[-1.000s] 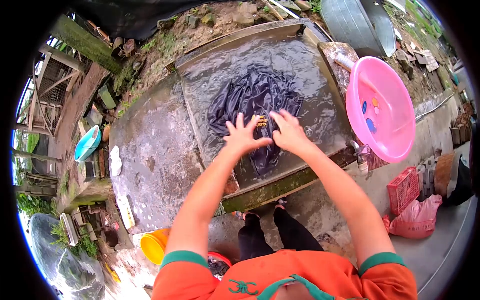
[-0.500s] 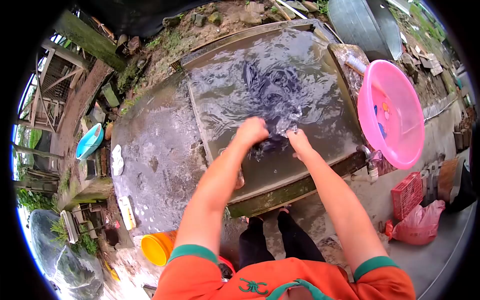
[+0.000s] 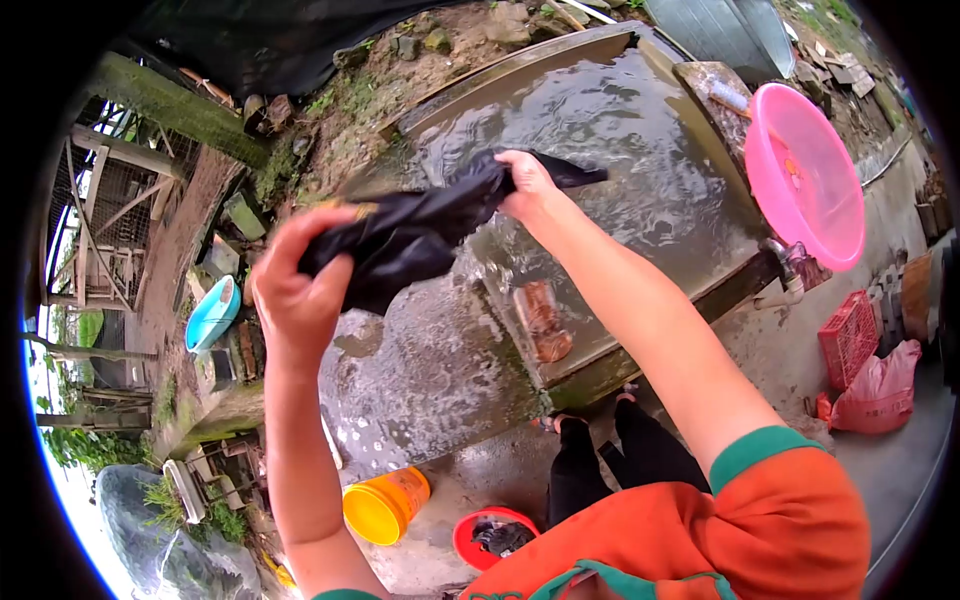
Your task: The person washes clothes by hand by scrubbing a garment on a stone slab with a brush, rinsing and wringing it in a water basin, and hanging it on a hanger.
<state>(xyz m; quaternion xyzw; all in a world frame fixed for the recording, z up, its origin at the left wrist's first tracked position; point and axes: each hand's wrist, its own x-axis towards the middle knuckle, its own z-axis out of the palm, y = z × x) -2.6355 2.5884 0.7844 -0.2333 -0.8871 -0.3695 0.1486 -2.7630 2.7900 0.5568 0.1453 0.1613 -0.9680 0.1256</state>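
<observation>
Cloth [image 3: 410,240] | raised above water [image 3: 650,180], immersed earlier | left fingers [image 3: 298,238] gripping one end | right fingers [image 3: 523,172] gripping nearer the other

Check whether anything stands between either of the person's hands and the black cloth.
Nothing visible does: the left hand and the right hand both hold the black cloth directly. The reddish brick lies off to one side, not between them.

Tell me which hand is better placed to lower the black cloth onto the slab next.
Probably the left hand: it holds the cloth on the slab side, while the right hand grips it nearer the water.
</observation>
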